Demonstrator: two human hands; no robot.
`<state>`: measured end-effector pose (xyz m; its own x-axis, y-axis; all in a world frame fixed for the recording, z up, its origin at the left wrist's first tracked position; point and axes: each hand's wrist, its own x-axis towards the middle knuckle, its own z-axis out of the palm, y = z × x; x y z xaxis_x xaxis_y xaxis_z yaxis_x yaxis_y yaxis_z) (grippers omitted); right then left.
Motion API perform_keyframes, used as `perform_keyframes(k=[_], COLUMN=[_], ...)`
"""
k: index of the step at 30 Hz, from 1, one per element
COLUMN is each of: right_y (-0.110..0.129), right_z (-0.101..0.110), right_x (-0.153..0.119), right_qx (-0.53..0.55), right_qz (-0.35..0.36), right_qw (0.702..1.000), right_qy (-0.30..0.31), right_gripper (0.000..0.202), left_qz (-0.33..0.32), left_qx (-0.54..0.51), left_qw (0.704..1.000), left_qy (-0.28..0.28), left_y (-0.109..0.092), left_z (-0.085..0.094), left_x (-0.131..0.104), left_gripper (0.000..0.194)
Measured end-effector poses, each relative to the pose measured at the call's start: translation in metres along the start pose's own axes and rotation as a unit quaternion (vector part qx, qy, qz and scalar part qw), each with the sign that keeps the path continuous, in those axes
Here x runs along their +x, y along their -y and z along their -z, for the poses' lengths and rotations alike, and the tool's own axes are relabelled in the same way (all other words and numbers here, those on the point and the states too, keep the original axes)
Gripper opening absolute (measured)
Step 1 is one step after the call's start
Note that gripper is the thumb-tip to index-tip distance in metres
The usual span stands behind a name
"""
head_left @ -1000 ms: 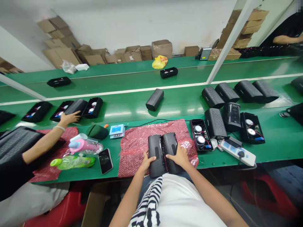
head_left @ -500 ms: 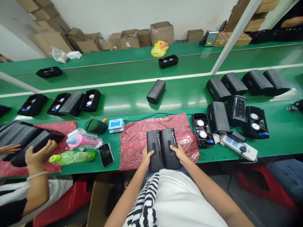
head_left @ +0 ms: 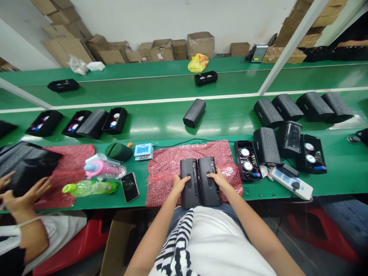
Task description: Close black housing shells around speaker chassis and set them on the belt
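Observation:
Two black speaker housings (head_left: 190,193) stand side by side at the table's front edge, close against my body. My left hand (head_left: 180,184) grips the outer side of the left one, its thumb lying across the face. On the right housing (head_left: 209,191), my right hand (head_left: 219,179) holds the outer side in the same way, thumb over the face. The fingers beneath and behind are partly hidden. Under the housings' far part lies a sheet of red bubble wrap (head_left: 163,172). An opened speaker (head_left: 246,161) with two round white drivers and wires sits just right of the wrap.
Left of the wrap are a phone (head_left: 130,187), a green bottle (head_left: 92,188), a pink bottle (head_left: 105,169) and a small blue-screened device (head_left: 143,150). A power strip (head_left: 291,183) and several black speakers (head_left: 266,147) lie right. At far left, a co-worker's hands (head_left: 25,195) handle black housings.
My hands keep their hold on the two housings, with hardly any shift. The co-worker at left has moved their hands and housings to the left. The whole view has shifted slightly.

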<state>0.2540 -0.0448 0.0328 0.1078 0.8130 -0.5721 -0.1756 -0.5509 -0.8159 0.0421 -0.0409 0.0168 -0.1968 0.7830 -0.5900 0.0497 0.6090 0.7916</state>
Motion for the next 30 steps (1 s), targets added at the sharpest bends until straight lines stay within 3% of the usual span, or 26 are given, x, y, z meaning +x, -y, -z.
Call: perform_keyframes(k=[8,19,25,30], right_y=[0.003,0.001,0.0,-0.002], right_z=[-0.008,-0.012,-0.011,-0.008], right_x=[-0.004,-0.002,0.0,-0.002], right_qx=[0.024,0.039,0.059,0.077], right_qz=[0.014,0.031,0.029,0.023], right_qw=[1.0,0.998,0.997,0.997], right_qy=[-0.002,-0.028,-0.045,-0.021], right_gripper=[0.06,0.066,0.066,0.063], left_qz=[0.022,0.006,-0.011,-0.019], left_qx=[-0.043,-0.048,-0.063,-0.066], left_qw=[0.999,0.998,0.998,0.998], left_qy=[-0.013,-0.034,-0.006,0.009], left_y=[-0.004,-0.001,-0.001,-0.001], left_z=[-0.009,-0.011,-0.012,-0.011], left_x=[-0.006,-0.003,-0.003,-0.002], left_gripper=[0.051,0.055,0.052,0.05])
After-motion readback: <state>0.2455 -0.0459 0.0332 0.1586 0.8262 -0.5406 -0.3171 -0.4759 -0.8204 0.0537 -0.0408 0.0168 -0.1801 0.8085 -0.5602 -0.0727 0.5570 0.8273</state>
